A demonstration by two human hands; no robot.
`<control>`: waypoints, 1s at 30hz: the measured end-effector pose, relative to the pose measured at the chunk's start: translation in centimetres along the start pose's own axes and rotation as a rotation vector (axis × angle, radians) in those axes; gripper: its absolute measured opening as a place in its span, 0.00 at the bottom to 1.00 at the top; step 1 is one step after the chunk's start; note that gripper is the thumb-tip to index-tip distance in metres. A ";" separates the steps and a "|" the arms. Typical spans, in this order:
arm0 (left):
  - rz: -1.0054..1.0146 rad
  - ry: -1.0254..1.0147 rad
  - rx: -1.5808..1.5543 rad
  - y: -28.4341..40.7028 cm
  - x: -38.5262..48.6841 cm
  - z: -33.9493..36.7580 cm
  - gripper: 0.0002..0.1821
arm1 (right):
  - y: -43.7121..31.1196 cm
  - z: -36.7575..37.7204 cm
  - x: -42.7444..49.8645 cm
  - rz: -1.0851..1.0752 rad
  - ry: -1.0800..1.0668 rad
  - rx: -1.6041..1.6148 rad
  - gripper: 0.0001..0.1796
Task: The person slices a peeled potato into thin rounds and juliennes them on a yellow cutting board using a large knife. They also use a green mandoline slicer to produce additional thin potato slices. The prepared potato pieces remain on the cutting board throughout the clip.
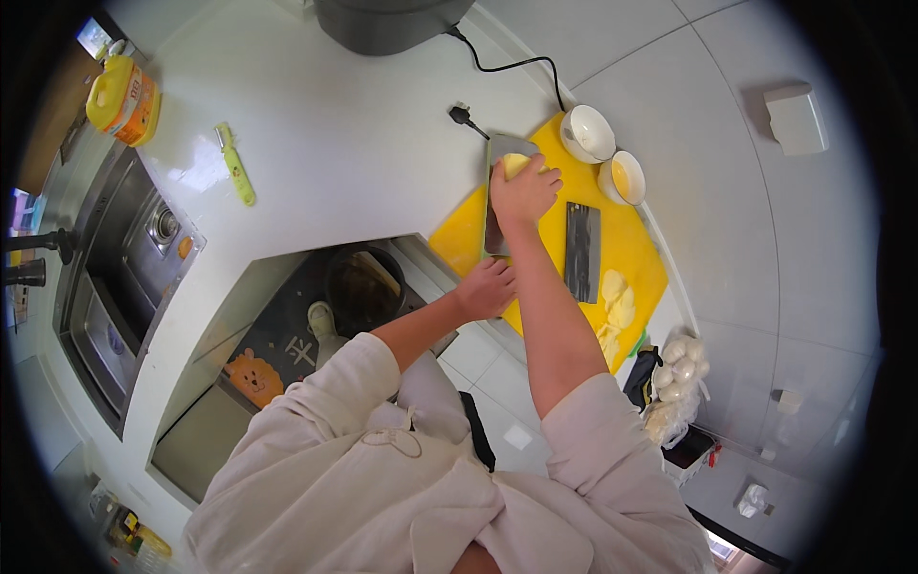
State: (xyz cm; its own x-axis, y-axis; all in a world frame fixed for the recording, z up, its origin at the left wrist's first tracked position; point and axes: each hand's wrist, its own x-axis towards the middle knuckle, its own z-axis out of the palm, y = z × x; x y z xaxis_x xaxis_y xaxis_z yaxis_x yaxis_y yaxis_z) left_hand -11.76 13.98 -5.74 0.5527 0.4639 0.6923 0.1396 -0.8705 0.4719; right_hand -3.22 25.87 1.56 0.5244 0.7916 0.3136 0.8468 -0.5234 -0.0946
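Observation:
My right hand (526,192) holds a pale yellow peeled piece, like potato (514,165), against the upper part of a flat slicer (496,226). My left hand (488,288) is closed at the slicer's near end; its fingers hide that end. The slicer lies over a yellow cutting board (459,226). Right of my right forearm is a dark rectangular blade (582,251), like a cleaver's, flat on the board. Thin pale slices (618,301) are piled near the board's right corner.
A white bowl (588,135) and a smaller bowl with yellow contents (622,178) stand by the wall. A black plug (462,115) and green peeler (235,165) lie on the counter. Left are a yellow jug (123,100) and sink (136,215). A bin (364,283) stands below.

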 end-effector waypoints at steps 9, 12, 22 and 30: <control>0.074 0.071 -0.037 -1.0 0.2 0.8 0.06 | 0.2 0.3 -0.2 -0.003 0.044 -0.030 0.36; 0.020 0.004 -0.022 -0.3 -0.4 1.2 0.07 | 0.4 0.1 -0.6 -0.028 0.002 -0.025 0.38; 0.005 0.066 -0.033 -0.4 -1.0 2.0 0.08 | 0.7 1.2 -0.2 -0.038 0.075 -0.088 0.37; 0.011 -0.140 -0.211 0.0 -1.1 2.5 0.10 | -1.8 3.5 7.2 -0.029 -0.014 -0.096 0.43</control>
State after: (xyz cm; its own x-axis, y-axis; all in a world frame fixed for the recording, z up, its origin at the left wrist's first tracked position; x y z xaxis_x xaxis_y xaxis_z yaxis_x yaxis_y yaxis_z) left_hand -10.32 13.06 -7.93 0.6634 0.4148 0.6227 -0.0333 -0.8151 0.5784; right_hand -0.71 33.61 0.73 0.5017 0.8107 0.3017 0.8494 -0.5277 0.0054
